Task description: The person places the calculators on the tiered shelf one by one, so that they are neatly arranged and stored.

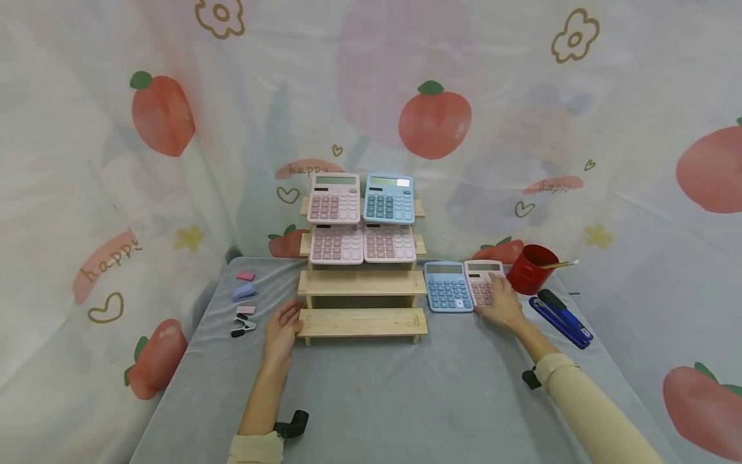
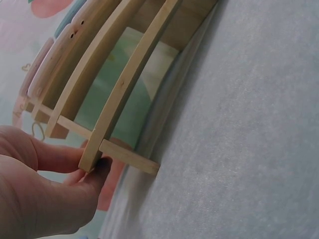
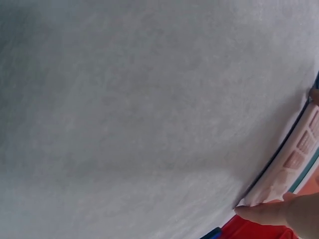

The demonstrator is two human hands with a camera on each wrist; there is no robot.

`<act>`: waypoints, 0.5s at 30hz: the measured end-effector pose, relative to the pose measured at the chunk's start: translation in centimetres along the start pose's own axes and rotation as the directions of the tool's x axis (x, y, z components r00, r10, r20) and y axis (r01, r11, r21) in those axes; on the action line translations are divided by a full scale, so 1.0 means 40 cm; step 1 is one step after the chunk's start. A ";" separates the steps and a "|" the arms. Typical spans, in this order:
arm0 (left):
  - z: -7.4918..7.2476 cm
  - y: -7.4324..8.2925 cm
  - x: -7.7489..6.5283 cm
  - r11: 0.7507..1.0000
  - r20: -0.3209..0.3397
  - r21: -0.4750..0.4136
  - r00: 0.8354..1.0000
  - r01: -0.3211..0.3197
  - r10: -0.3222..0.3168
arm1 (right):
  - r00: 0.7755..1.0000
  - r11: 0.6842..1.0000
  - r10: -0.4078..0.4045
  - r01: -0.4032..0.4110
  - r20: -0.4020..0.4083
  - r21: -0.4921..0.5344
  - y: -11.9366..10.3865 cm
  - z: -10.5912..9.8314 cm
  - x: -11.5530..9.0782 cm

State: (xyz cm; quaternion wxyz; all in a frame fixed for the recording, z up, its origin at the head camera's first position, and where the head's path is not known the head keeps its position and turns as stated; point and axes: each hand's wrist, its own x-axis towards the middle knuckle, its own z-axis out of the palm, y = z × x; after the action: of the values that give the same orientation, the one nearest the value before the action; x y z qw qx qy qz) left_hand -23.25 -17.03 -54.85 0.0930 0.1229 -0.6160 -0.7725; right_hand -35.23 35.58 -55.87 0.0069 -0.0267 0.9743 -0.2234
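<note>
A stepped wooden display rack (image 1: 362, 322) stands near the back of the table. My left hand (image 1: 282, 328) pinches the left end of its lowest board (image 2: 124, 87) between thumb and fingers, as the left wrist view shows. On the rack's upper steps lean a pink calculator (image 1: 334, 198) and a blue one, with two more pink ones below. Right of the rack, my right hand (image 1: 503, 306) grips a pink calculator (image 3: 294, 159) across its sides; the palm covers part of it in the head view. Beside it lies a blue calculator (image 1: 448, 287).
Behind the right hand, a red cup (image 1: 529, 270) tilts with a pencil in it. A blue stapler (image 1: 561, 319) lies to its right. Left of the rack are pink erasers (image 1: 246, 276), a small blue item (image 1: 245, 292) and a clip (image 1: 243, 325).
</note>
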 end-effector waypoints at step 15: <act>0.005 -0.001 0.001 1.000 -0.004 -0.005 1.000 0.018 -0.018 | 0.988 0.994 0.108 -0.104 -0.112 0.044 -0.025 -0.007 -0.023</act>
State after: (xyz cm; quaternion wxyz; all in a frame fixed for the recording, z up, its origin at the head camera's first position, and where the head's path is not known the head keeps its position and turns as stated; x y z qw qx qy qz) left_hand -23.36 -16.87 -54.84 0.0877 0.1296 -0.6129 -0.7745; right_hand -34.25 34.88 -55.18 -0.0362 0.0380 0.9687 -0.2425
